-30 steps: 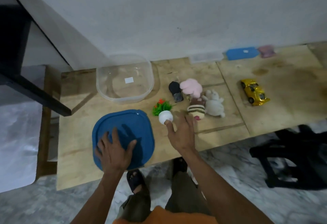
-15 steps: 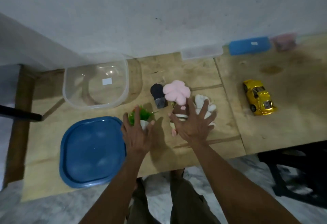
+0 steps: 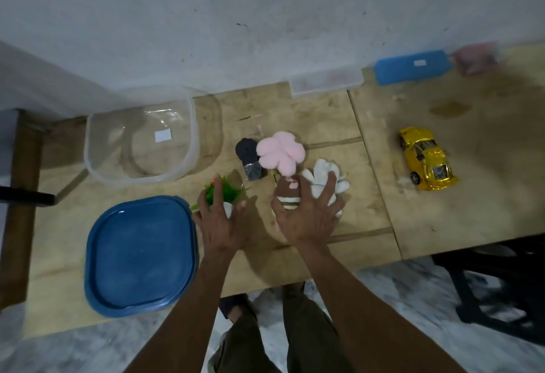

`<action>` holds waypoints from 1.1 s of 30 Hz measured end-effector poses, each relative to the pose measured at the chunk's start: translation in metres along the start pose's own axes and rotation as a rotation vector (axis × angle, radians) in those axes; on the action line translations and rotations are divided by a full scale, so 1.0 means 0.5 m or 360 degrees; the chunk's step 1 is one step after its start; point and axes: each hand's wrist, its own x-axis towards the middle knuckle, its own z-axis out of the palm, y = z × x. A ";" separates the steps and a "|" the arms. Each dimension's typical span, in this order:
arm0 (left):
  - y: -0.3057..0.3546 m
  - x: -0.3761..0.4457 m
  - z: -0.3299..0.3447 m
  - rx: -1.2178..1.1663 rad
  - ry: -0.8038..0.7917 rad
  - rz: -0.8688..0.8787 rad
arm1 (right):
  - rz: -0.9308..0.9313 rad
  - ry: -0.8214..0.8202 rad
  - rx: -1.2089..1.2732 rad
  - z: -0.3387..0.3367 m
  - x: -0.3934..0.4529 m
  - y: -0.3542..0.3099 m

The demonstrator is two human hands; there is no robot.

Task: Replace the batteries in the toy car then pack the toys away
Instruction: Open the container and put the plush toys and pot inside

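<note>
A gold toy car [image 3: 426, 162] stands alone on the right of the wooden table [image 3: 460, 204]. My left hand [image 3: 219, 222] wraps around a small white-potted green plant toy [image 3: 225, 191]. My right hand [image 3: 306, 215] lies spread over a brown striped plush [image 3: 287, 195] and a white plush [image 3: 323, 176], fingers curling onto both. Just beyond them lie a pink flower-shaped plush [image 3: 280, 153] and a dark small toy [image 3: 249, 159]. A clear empty tub [image 3: 140, 139] sits at the back left, its blue lid [image 3: 138, 251] in front of it.
A clear flat box [image 3: 326, 79], a blue case [image 3: 411, 66] and a pink item [image 3: 476, 55] line the wall at the back right. A dark stool or chair [image 3: 498, 290] stands on the floor at the right. My legs show below the table edge.
My left hand left the blue lid and moved right onto the plant toy. My right hand moved from the plant toy to the brown and white plushes. The camera shifted right.
</note>
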 end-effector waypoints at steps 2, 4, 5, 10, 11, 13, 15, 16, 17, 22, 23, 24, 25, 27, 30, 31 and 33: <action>-0.003 -0.004 -0.002 -0.0035 -0.0021 -0.0030 | 0.0034 -0.0047 0.0020 0.001 -0.002 0.000; -0.005 -0.006 -0.005 -0.0070 -0.0030 -0.0023 | 0.0042 -0.0054 0.0056 0.005 -0.001 0.000; -0.006 -0.007 -0.009 -0.0081 -0.0032 -0.0003 | 0.0048 -0.0042 0.0085 0.007 -0.002 0.000; -0.012 -0.029 -0.031 -0.0145 -0.0010 0.0079 | -0.0089 0.0124 0.0205 0.014 -0.007 0.011; -0.014 -0.033 -0.037 -0.0158 -0.0012 0.0082 | -0.0127 0.0155 0.0221 0.012 -0.010 0.013; -0.019 -0.043 -0.054 -0.0203 -0.0003 0.0110 | -0.0218 0.0189 0.0227 -0.001 -0.025 0.014; -0.025 -0.052 -0.074 -0.0264 0.0012 0.0138 | -0.0316 0.0228 0.0212 -0.024 -0.047 0.003; -0.028 -0.055 -0.085 -0.0291 0.0016 0.0141 | -0.0349 0.0251 0.0218 -0.037 -0.059 -0.006; -0.031 -0.059 -0.097 -0.0308 0.0022 0.0142 | -0.0381 0.0277 0.0234 -0.050 -0.070 -0.018; -0.042 -0.076 -0.179 -0.0375 0.0092 0.0257 | -0.0487 0.0324 0.0375 -0.095 -0.118 -0.117; -0.047 -0.076 -0.201 -0.0386 0.0119 0.0293 | -0.0505 0.0324 0.0403 -0.098 -0.123 -0.144; -0.053 -0.071 -0.223 -0.0395 0.0153 0.0318 | -0.0527 0.0329 0.0426 -0.101 -0.125 -0.173; -0.061 -0.064 -0.246 -0.0403 0.0190 0.0335 | -0.0551 0.0334 0.0443 -0.103 -0.126 -0.203; -0.077 -0.046 -0.295 -0.0412 0.0254 0.0366 | -0.0613 0.0341 0.0481 -0.107 -0.130 -0.264; -0.096 -0.017 -0.366 -0.0407 0.0333 0.0376 | -0.0686 0.0246 0.0559 -0.109 -0.135 -0.344; -0.103 -0.006 -0.386 -0.0405 0.0348 0.0355 | -0.0717 0.0191 0.0563 -0.107 -0.135 -0.366; -0.114 0.018 -0.416 -0.0396 0.0376 0.0351 | -0.0813 0.0107 0.0548 -0.099 -0.123 -0.400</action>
